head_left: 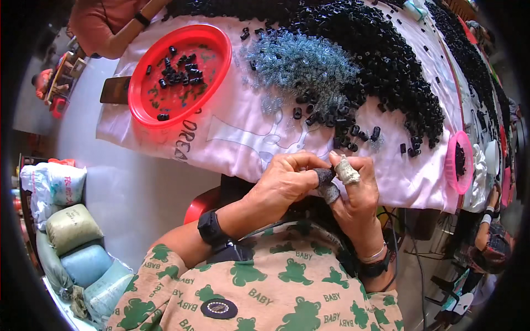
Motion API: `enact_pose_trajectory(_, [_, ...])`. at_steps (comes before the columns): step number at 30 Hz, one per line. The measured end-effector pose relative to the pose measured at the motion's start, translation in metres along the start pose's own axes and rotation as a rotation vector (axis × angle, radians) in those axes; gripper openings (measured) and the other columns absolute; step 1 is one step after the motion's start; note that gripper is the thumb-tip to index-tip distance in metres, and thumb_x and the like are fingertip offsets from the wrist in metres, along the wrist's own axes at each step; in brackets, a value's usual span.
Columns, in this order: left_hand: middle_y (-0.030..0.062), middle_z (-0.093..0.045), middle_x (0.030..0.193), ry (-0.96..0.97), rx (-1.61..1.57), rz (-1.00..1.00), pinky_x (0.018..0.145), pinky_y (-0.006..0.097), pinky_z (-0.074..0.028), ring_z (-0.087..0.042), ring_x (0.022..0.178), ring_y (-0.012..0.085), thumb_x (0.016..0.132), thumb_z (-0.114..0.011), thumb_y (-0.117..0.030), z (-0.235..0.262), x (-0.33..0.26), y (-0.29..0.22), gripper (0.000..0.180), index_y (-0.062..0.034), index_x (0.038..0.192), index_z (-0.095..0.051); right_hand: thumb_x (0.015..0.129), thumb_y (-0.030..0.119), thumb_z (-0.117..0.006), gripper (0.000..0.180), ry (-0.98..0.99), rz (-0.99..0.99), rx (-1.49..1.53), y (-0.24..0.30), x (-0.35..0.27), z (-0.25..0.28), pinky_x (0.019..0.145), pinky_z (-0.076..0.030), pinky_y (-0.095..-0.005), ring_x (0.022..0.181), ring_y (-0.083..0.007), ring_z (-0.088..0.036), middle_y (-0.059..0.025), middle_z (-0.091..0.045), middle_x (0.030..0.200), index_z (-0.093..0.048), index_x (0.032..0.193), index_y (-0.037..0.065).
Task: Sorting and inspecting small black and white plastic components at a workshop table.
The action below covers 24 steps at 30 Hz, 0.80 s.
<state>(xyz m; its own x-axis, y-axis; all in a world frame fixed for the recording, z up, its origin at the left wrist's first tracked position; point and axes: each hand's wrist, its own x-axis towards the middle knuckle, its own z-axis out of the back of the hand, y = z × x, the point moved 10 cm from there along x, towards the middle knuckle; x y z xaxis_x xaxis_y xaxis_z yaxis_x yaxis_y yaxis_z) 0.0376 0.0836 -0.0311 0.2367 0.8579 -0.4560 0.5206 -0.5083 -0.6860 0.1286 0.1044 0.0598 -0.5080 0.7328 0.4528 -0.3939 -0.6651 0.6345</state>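
Observation:
My left hand (290, 177) and my right hand (361, 190) meet at the near edge of the cloth-covered table, fingertips almost touching. Both are closed in a pinch. A small black piece (334, 158) shows at the right fingertips; its shape is mostly hidden. What the left fingers pinch, if anything, cannot be made out. Whitish tape (347, 170) wraps a right-hand digit, and grey cloth covers (324, 176) sit on other fingertips. Just beyond lie loose black cylindrical pieces (353, 131), beside a heap of shiny blue-grey coil-like pieces (303, 63).
A red round tray (221, 52) with several black cylinders stands at the left, a dark flat phone-like object (115, 90) by it. A large black heap (386, 66) spreads behind. A pink basket (467, 160) is at right. Another person's arm (124, 38) reaches in at upper left.

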Motion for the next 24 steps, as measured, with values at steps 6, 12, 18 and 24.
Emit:
enact_pose_trajectory(6, [-0.0072, -0.055, 0.074, -0.022, 0.002, -0.045, 0.050, 0.016, -0.030, -0.043, 0.058, -0.0016, 0.089, -0.062, -0.012, -0.001, -0.001, -0.004, 0.015, -0.0055, 0.102, -0.063, 0.067, -0.009, -0.071, 0.054, -0.008, 0.057, -0.033, 0.004, 0.000, -0.001, 0.072, -0.048, -0.0337, 0.083, -0.0272, -0.055, -0.0131, -0.052, 0.094, -0.059, 0.119, -0.003])
enact_pose_trajectory(12, [-0.0074, -0.054, 0.073, 0.000, 0.091, -0.034, 0.048, 0.016, -0.028, -0.041, 0.056, -0.0014, 0.089, -0.061, -0.013, 0.003, 0.000, -0.002, 0.020, -0.0049, 0.108, -0.063, 0.066, -0.007, -0.072, 0.055, -0.026, 0.075, -0.025, 0.006, 0.003, 0.002, 0.072, -0.047, -0.0330, 0.083, -0.0264, -0.053, -0.0128, -0.051, 0.092, -0.059, 0.119, -0.002])
enact_pose_trajectory(18, [-0.0083, -0.051, 0.070, 0.024, 0.084, -0.067, 0.048, 0.016, -0.028, -0.039, 0.055, -0.0011, 0.088, -0.060, -0.012, -0.004, -0.003, -0.013, 0.021, -0.0046, 0.107, -0.064, 0.066, -0.005, -0.073, 0.056, 0.002, 0.070, -0.037, 0.006, 0.001, 0.000, 0.072, -0.046, -0.0341, 0.083, -0.0263, -0.052, -0.0118, -0.051, 0.092, -0.059, 0.120, -0.002])
enact_pose_trajectory(24, [-0.0082, -0.051, 0.069, 0.030, 0.119, -0.103, 0.049, 0.017, -0.028, -0.039, 0.055, -0.0011, 0.087, -0.060, -0.011, -0.002, -0.002, -0.014, 0.020, -0.0054, 0.106, -0.065, 0.064, -0.002, -0.075, 0.058, -0.067, 0.010, 0.013, -0.001, -0.003, 0.003, 0.070, -0.048, -0.0351, 0.083, -0.0268, -0.054, -0.0112, -0.054, 0.094, -0.059, 0.119, -0.001])
